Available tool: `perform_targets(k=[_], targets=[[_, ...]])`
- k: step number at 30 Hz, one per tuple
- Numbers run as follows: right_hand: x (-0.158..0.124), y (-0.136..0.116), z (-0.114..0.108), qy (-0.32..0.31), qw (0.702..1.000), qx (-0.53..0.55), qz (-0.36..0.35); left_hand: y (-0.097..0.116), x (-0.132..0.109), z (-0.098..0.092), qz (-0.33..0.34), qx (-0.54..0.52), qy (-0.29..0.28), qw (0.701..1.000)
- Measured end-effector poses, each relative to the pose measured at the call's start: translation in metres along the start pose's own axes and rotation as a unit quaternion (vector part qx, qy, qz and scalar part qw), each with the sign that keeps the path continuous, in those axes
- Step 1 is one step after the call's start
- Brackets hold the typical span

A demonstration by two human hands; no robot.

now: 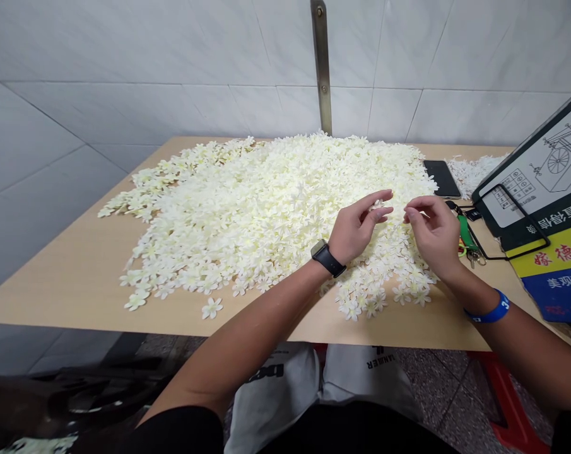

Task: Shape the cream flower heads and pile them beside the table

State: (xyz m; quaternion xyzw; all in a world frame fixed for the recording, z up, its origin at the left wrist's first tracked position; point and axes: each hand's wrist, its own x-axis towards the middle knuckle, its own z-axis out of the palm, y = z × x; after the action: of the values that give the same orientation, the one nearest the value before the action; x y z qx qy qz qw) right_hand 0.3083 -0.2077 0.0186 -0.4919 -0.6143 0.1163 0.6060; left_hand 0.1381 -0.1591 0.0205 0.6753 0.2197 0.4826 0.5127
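A wide heap of small white fabric flowers (266, 202) covers most of the light wooden table (77, 277). My left hand (356, 227), with a black watch on its wrist, hovers over the heap's right side and pinches one white flower (377, 205) between thumb and fingers. My right hand (431, 230), with a blue wristband on its forearm, is held close beside it, fingers curled toward the same flower. What its fingertips hold, if anything, is too small to make out.
A black phone (441, 178) lies at the heap's far right edge. Keys with a green tag (465, 236) lie beside my right hand. A printed cardboard box (541, 208) stands at the right. More flower pieces (472, 171) lie behind the phone. A white tiled wall stands behind.
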Motion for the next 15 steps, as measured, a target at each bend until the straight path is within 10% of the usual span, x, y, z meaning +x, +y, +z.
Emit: perform_targets(k=[5, 15], targets=[[-0.004, -0.012, 0.001, -0.058, 0.99, -0.069, -0.105, -0.007, -0.003, 0.004, 0.041, 0.043, -0.042, 0.997], [-0.004, -0.015, -0.001, 0.001, 0.991, -0.097, -0.088, -0.011, -0.006, 0.003, 0.08, 0.059, -0.133, 0.986]])
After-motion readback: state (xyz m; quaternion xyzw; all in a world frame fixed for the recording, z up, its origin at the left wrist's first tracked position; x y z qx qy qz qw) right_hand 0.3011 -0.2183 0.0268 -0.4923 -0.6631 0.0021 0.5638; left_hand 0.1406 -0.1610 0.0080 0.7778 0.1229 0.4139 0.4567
